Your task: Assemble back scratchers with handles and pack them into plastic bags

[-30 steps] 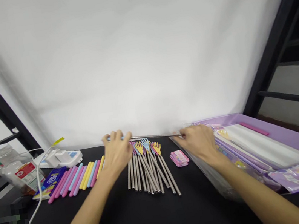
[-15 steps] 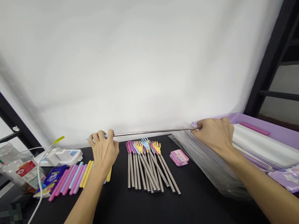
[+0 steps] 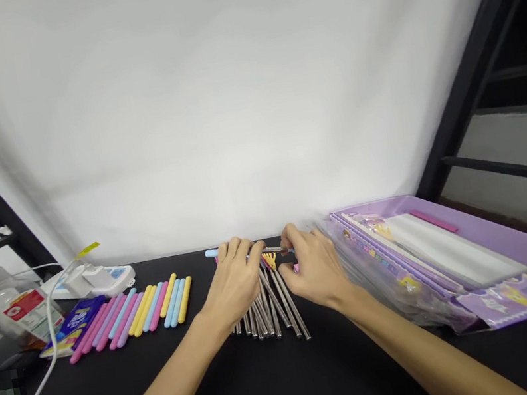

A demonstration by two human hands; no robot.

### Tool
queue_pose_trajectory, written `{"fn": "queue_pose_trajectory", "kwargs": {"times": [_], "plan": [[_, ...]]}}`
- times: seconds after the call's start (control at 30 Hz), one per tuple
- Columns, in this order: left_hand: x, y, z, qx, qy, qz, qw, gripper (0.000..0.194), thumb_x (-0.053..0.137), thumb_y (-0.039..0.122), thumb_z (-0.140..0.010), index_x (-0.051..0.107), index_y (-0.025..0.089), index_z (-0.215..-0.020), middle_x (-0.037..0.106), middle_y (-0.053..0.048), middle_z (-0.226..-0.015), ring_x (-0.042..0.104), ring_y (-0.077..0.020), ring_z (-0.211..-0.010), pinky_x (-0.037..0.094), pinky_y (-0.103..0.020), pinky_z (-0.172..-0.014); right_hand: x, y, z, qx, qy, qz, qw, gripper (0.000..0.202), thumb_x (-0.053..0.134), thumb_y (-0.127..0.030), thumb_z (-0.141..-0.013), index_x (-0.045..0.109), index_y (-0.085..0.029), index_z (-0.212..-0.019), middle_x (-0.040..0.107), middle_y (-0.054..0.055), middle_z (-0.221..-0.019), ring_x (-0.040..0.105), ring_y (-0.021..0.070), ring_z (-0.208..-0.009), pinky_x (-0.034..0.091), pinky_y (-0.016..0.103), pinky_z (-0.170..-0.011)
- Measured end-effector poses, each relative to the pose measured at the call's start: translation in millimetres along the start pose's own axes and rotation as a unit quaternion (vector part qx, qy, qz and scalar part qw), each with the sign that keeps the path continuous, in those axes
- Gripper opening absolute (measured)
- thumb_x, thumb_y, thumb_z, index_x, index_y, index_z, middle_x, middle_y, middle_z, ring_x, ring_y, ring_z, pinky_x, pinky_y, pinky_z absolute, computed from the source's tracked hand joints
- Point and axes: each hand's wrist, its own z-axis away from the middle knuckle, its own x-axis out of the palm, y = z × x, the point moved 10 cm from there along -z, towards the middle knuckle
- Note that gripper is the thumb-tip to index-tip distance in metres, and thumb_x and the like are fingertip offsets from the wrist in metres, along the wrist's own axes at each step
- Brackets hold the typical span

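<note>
A telescopic back scratcher [image 3: 211,253] with a light blue handle lies level between my hands, a short stretch of its metal rod showing. My left hand [image 3: 237,276] is wrapped round the handle side. At the other end, my right hand [image 3: 312,263] pinches the rod near the head, which the fingers mostly hide. Beneath my hands lies a bunch of metal back scratcher rods [image 3: 292,307], a yellow hand-shaped head [image 3: 269,260] showing among them. Pink cards [image 3: 296,267] are almost covered by my right hand. Left of the bunch, coloured handle sleeves [image 3: 153,307] lie in a row.
At right stands a purple display box [image 3: 497,239] with clear plastic bags [image 3: 356,269] alongside. At left are a white power strip [image 3: 122,276] with a cable, a clear jar [image 3: 13,307] and a blue packet [image 3: 79,322]. A white wall [image 3: 226,96] rises behind the black table [image 3: 255,388].
My hands have come together over the bunch, and the long drawn-out rod between them is now short. The view has shifted slightly, and the purple box shows more.
</note>
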Motion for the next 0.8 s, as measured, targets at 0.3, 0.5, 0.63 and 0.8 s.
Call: {"fn": "queue_pose_trajectory", "kwargs": {"times": [0.3,0.5,0.63,0.8], "plan": [[11.4,-13,5,-0.054,-0.006,0.158,0.986,0.021,0.042,0.024,-0.099,0.057,0.015,-0.111,0.065,-0.007,-0.090,0.058,-0.0209,-0.087,0.049,-0.033,-0.075,-23,-12,3,-0.103,0.087,-0.094,0.986,0.031,0.042,-0.003,-0.062,0.032,-0.024,-0.082,0.058,0.008,-0.096,0.052,0.0237,-0.085,0.036,0.039,-0.079],[18.9,-17,8,-0.082,-0.041,0.164,0.982,0.026,0.042,0.030,-0.100,0.059,0.017,-0.113,0.067,-0.007,-0.089,0.064,-0.0202,-0.082,0.049,-0.031,-0.071,-37,28,-4,-0.031,0.149,-0.324,0.934,0.032,0.040,-0.004,-0.062,0.032,-0.025,-0.083,0.058,0.007,-0.108,0.055,0.0224,-0.107,0.042,0.039,-0.091],[17.4,-28,10,-0.131,-0.042,0.162,0.977,0.028,0.042,0.034,-0.100,0.061,0.018,-0.111,0.068,-0.005,-0.086,0.065,-0.0189,-0.075,0.046,-0.028,-0.064,-54,82,-8,0.137,0.166,-0.257,0.942,0.024,0.043,-0.011,-0.070,0.041,-0.025,-0.090,0.065,0.005,-0.096,0.064,0.0213,-0.090,0.046,0.035,-0.079],[21.0,-19,9,-0.112,-0.054,0.163,0.979,0.030,0.038,0.034,-0.101,0.061,0.018,-0.112,0.070,-0.005,-0.087,0.066,-0.0193,-0.077,0.047,-0.028,-0.065,-30,149,4,0.259,-0.135,0.089,0.952,0.023,0.056,-0.036,-0.075,0.064,-0.021,-0.091,0.071,0.011,-0.082,0.065,0.0279,-0.076,0.041,0.034,-0.063]]}}
